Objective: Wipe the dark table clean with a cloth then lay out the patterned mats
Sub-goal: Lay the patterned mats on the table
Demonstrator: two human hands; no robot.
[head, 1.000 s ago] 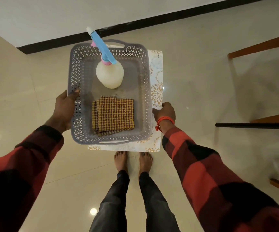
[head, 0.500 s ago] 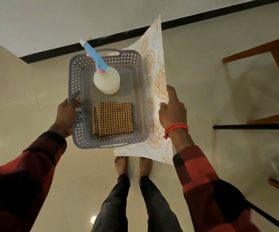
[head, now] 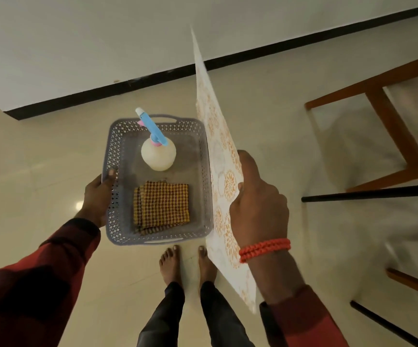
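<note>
The left hand grips the left rim of a grey perforated basket, thumb over the edge; inside stand a white spray bottle and, nearer the person, a folded checked cloth; just right, the right hand holds the patterned mats tilted almost on edge; right again, a wooden chair.

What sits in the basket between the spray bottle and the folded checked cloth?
Nothing: in the head view a bare strip of the grey basket floor separates the spray bottle from the folded checked cloth.
</note>
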